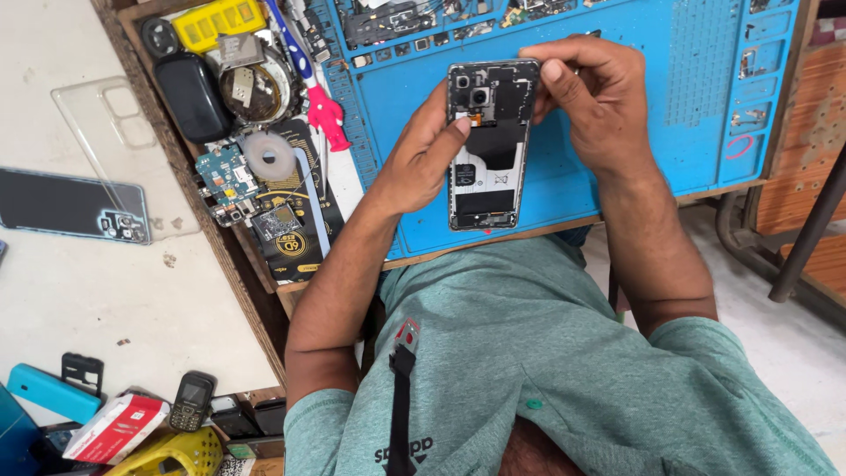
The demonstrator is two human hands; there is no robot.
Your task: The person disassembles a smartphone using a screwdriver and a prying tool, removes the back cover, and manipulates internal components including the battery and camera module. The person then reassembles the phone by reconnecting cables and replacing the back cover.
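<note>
An opened smartphone (pixel 487 167) with its back cover off lies upright over the blue repair mat (pixel 617 53), its boards and camera modules exposed. My left hand (pixel 421 163) holds its left edge, with the thumb tip pressed on the inside just below the cameras. My right hand (pixel 595 106) grips the upper right corner, thumb on the edge beside the top of the phone. Both forearms reach in from my green shirt at the bottom.
Left of the mat lie a pink-handled tool (pixel 319 104), a tape roll (pixel 268 155), a circuit board (pixel 225 176) and a black case (pixel 191 95). On the white table are a clear phone case (pixel 106 115), a dark back cover (pixel 70 204) and a small keypad phone (pixel 191 401).
</note>
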